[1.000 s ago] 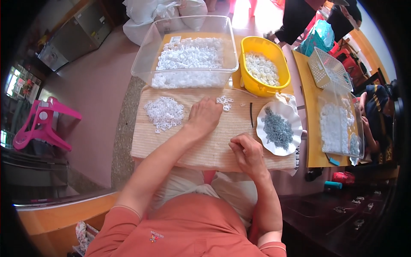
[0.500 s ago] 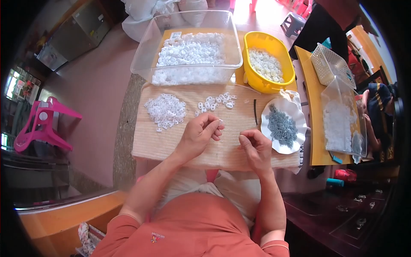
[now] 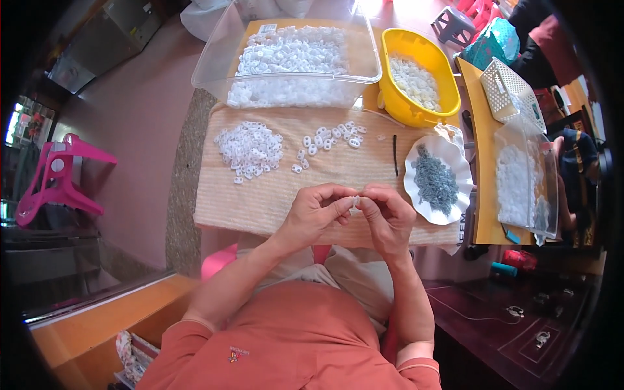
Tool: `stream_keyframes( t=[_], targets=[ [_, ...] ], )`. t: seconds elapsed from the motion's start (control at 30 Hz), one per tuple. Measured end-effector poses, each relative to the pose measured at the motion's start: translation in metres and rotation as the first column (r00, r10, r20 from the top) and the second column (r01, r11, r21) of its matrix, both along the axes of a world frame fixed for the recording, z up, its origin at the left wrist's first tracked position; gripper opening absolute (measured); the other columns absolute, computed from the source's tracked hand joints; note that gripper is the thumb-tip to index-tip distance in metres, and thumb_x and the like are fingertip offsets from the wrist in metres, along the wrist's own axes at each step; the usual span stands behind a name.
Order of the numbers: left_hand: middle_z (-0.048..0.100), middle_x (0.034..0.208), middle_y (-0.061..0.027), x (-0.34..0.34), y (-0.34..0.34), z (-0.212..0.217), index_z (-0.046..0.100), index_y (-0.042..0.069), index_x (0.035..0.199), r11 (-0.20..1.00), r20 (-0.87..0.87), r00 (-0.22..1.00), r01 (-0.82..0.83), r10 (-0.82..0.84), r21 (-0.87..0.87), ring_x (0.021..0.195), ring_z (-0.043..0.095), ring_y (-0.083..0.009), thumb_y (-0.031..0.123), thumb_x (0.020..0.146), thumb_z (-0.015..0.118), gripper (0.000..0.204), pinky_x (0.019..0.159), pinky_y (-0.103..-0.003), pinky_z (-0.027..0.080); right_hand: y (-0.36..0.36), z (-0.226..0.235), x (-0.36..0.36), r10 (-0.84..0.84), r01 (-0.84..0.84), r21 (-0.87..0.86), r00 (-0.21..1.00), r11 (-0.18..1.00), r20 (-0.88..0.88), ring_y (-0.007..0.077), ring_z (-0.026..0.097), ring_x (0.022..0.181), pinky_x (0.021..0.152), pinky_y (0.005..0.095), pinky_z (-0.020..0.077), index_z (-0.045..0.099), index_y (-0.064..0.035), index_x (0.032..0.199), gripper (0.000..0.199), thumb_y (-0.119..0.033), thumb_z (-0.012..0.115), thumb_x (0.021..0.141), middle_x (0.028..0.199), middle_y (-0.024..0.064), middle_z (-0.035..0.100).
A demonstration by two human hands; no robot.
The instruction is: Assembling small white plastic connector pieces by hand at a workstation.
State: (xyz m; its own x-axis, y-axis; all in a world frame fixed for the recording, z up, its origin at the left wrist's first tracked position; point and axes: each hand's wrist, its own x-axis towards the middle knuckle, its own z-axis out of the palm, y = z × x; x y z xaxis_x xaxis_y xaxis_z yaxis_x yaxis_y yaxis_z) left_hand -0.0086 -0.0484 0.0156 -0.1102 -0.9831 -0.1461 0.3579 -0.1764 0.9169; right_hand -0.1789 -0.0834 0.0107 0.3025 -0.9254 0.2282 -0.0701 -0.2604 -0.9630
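Observation:
My left hand (image 3: 313,213) pinches a small whitish plastic piece (image 3: 355,202) between thumb and fingertips, above the near part of the cloth-covered table. Meeting it there is my right hand (image 3: 389,221), its thumb and forefinger closed at the same piece; anything else between them is too small to make out. Beyond the left hand lie a heap of small white plastic parts with holes (image 3: 249,148) and a looser group of white two-holed oval parts (image 3: 325,139). Small grey-blue pieces (image 3: 434,182) fill a white wavy-rimmed dish (image 3: 463,170) beside the right hand.
At the table's far side stand a large clear bin (image 3: 286,81) of white parts and a yellow tub (image 3: 451,84) of cream parts. A thin black strip (image 3: 395,155) lies near the dish. Rightward, another table holds a perforated basket (image 3: 504,97) and a clear box (image 3: 549,195). A pink stool (image 3: 58,175) stands left.
My hands have come together: the right moved toward the left until their fingertips met at the small whitish piece. The view has shifted slightly, so the table sits higher in the picture.

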Motion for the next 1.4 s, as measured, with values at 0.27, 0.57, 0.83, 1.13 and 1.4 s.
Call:
stream_keyframes(
  t=[0.27, 0.57, 0.83, 1.13, 1.4],
  targets=[
    [0.065, 0.090, -0.0067, 0.003, 0.004, -0.005, 0.057, -0.003, 0.106, 0.997, -0.129, 0.990, -0.043, 0.051, 0.067, 0.078, 0.063, -0.0100, 0.008, 0.091, 0.061, 0.019, 0.070, -0.023, 0.054, 0.002, -0.002, 0.006, 0.017, -0.020, -0.112, 0.999, 0.993, -0.027, 0.0139, 0.061, 0.085, 0.075, 0.0238, 0.0495, 0.063, 0.0045, 0.096, 0.012, 0.007, 0.063, 0.084, 0.096, 0.0119, 0.064],
    [0.066, 0.091, -0.0070, 0.005, 0.009, -0.002, 0.061, -0.004, 0.104, 0.981, -0.284, 0.951, -0.069, 0.120, 0.182, 0.079, 0.063, -0.0102, 0.006, 0.090, 0.062, 0.017, 0.071, -0.022, 0.053, 0.003, -0.008, 0.012, -0.038, 0.039, 0.130, 0.999, 0.991, -0.014, 0.0134, 0.062, 0.082, 0.073, 0.0251, 0.0495, 0.064, -0.0003, 0.090, 0.013, 0.002, 0.065, 0.077, 0.088, 0.0079, 0.066],
    [0.065, 0.091, -0.0068, 0.008, 0.013, 0.000, 0.062, -0.003, 0.102, 0.966, -0.363, 0.922, -0.043, 0.137, 0.253, 0.077, 0.063, -0.0108, 0.004, 0.089, 0.063, 0.015, 0.070, -0.022, 0.053, 0.003, -0.005, 0.015, 0.023, -0.033, 0.251, 0.999, 0.968, 0.044, 0.0110, 0.059, 0.083, 0.074, 0.0242, 0.0483, 0.063, 0.0004, 0.089, 0.010, 0.002, 0.062, 0.080, 0.088, 0.0047, 0.064],
    [0.065, 0.089, -0.0069, 0.009, 0.013, -0.001, 0.061, -0.003, 0.100, 0.950, -0.390, 0.909, -0.019, 0.146, 0.311, 0.076, 0.064, -0.0120, 0.004, 0.088, 0.064, 0.014, 0.068, -0.023, 0.056, 0.004, -0.007, 0.006, 0.049, -0.108, 0.464, 0.989, 0.879, 0.138, 0.0122, 0.060, 0.082, 0.075, 0.0237, 0.0484, 0.066, 0.0019, 0.093, 0.010, -0.003, 0.068, 0.084, 0.092, 0.0075, 0.065],
    [0.065, 0.089, -0.0060, 0.010, 0.013, -0.002, 0.062, -0.003, 0.099, 0.958, -0.366, 0.921, -0.022, 0.131, 0.287, 0.075, 0.063, -0.0100, 0.005, 0.087, 0.065, 0.015, 0.068, -0.021, 0.054, 0.003, -0.001, 0.005, 0.064, -0.087, 0.445, 0.996, 0.891, 0.067, 0.0115, 0.061, 0.081, 0.074, 0.0232, 0.0485, 0.065, 0.0032, 0.094, 0.012, -0.004, 0.067, 0.085, 0.092, 0.0072, 0.066]
  ],
)
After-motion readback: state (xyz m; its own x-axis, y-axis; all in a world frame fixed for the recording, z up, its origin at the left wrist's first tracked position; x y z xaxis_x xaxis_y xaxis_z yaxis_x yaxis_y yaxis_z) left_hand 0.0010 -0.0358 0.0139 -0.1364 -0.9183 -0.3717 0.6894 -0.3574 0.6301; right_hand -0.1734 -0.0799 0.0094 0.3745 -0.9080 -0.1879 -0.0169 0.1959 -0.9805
